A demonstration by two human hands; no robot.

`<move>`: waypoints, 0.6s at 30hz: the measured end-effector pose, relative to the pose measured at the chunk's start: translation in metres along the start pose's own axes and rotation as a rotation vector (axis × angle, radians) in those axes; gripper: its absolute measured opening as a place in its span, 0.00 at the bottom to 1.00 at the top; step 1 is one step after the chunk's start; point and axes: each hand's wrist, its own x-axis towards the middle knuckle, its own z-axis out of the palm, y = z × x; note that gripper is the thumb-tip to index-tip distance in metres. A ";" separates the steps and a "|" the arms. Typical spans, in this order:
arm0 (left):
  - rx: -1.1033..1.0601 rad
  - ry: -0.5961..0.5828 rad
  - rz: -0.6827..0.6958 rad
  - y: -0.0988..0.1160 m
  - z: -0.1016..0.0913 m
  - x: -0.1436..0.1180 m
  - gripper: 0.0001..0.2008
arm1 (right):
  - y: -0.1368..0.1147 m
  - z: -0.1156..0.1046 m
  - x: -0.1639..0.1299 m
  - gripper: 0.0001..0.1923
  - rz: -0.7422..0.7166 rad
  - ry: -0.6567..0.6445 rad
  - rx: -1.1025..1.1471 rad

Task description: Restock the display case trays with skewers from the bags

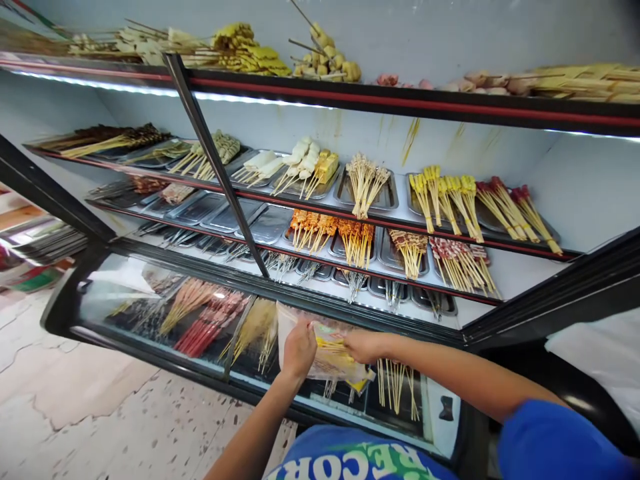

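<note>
Low in front of me is a clear plastic bag [333,369], held over the sliding glass lid of the display fridge. My left hand [299,348] is closed on the bag's left part, thumb on top. From the right, my right hand [363,345] reaches across with its fingers closed around yellow skewers [327,344] in the bag. The far ends of these skewers are hidden by the bag and hand. Beneath the glass, bundles of wooden-stick skewers [397,387] lie just right of the bag, and red meat skewers [213,325] lie to its left.
Shelves behind carry metal trays [267,223] and skewers of several kinds, including orange meat [356,241], yellow pieces [453,190] and white rolls [257,163]. A dark upright post [215,160] crosses the shelves. A white plastic sheet or bag [600,363] sits at right; tiled floor [150,427] shows lower left.
</note>
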 end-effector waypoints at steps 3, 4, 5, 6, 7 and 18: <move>-0.001 0.024 0.000 -0.002 -0.004 0.006 0.08 | 0.024 -0.005 -0.065 0.10 -0.121 0.109 0.105; -0.003 0.030 -0.001 -0.003 -0.005 0.008 0.08 | 0.029 -0.008 -0.088 0.11 -0.114 0.120 0.211; -0.006 0.037 -0.002 -0.004 -0.006 0.011 0.09 | 0.031 -0.011 -0.110 0.11 -0.084 0.117 0.337; -0.007 0.044 -0.001 -0.005 -0.007 0.013 0.09 | 0.032 -0.015 -0.132 0.12 -0.039 0.117 0.465; -0.007 0.050 0.002 -0.006 -0.008 0.016 0.09 | 0.031 -0.018 -0.153 0.12 0.008 0.133 0.585; -0.161 0.024 0.014 -0.003 -0.022 0.049 0.11 | 0.028 -0.095 -0.251 0.18 -0.052 0.959 1.024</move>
